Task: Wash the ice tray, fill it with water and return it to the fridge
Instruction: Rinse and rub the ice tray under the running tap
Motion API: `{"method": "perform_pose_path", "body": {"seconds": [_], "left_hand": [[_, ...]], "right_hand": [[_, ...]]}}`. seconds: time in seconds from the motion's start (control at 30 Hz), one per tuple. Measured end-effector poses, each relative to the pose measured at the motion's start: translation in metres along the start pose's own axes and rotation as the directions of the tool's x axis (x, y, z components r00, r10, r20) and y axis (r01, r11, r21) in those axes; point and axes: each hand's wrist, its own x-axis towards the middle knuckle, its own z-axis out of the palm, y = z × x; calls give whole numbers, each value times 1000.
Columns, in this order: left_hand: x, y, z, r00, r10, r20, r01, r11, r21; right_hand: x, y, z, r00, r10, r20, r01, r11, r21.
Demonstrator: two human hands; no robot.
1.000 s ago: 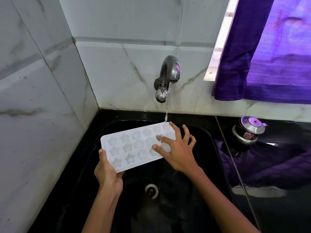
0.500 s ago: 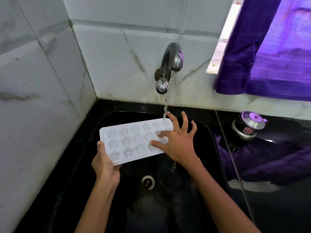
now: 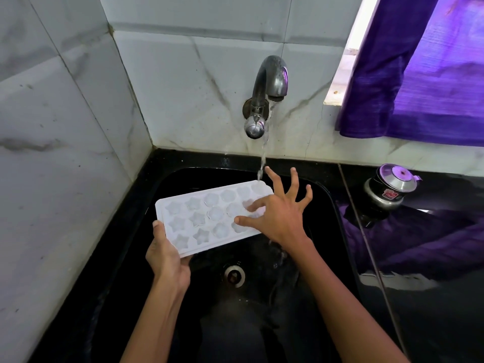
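Tray: I see the ice tray (image 3: 209, 217) mid-frame under tap (image 3: 269, 85) water
Left hand (image 3: 167, 255): grips tray's lower-left corner
Right hand (image 3: 280, 218): fingers splayed, fingertips touching tray

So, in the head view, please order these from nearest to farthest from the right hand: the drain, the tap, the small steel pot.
From the right hand:
1. Drain, just below it, in the sink.
2. Small steel pot, on the counter to the right.
3. Tap, up on the wall.

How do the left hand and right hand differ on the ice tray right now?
The left hand grips the ice tray by its near left end, thumb on the rim; the right hand lies spread across the right end, fingers splayed, touching the moulds. Water from the tap falls beside the right hand, away from the left hand. Both touch the tray over the sink.
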Motion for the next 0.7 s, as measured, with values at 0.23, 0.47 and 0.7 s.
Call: {"method": "perform_pose_path", "body": {"seconds": [0.23, 0.47, 0.7], "left_hand": [[-5, -1, 8, 999, 22, 30, -23, 999, 33], [-1, 2, 17, 1000, 2, -7, -2, 1000, -20], [9, 7, 30, 999, -5, -48, 3, 999, -52]], "right_hand": [[5, 5, -6, 995, -44, 92, 53, 994, -94], [4, 9, -7, 984, 41, -175, -23, 994, 103], [0, 27, 6, 993, -118, -12, 118, 993, 28]]}}
